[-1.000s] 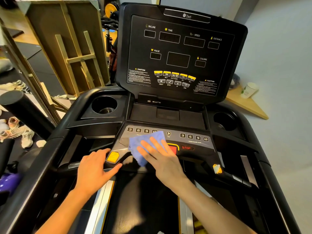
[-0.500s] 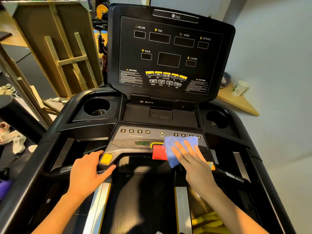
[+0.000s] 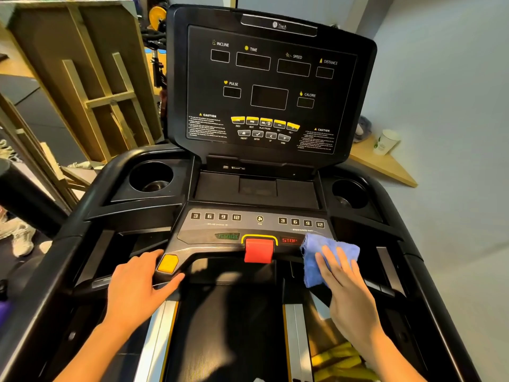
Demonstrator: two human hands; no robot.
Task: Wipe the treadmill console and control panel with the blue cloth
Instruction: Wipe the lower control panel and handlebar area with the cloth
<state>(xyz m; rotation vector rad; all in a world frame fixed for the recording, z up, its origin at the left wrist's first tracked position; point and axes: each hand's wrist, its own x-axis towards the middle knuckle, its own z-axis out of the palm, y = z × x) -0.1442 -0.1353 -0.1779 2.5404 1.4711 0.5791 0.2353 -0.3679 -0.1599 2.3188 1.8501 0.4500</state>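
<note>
The black treadmill console stands upright ahead, its displays dark. Below it lies the grey control panel with number keys, a START label, a red stop key and a STOP label. My right hand presses the blue cloth flat onto the panel's right end, just right of the STOP label, fingers spread over it. My left hand rests on the left handlebar, thumb and fingers around it beside a yellow button.
Cup holders sit left and right of the panel. Wooden frames lean at the left, with shoes on the floor. A paper cup stands on a wooden shelf by the grey wall at right.
My right hand has slid the blue cloth rightwards across the control panel, from the left-centre past the red stop key to the right end. My left hand stays on the handlebar.
</note>
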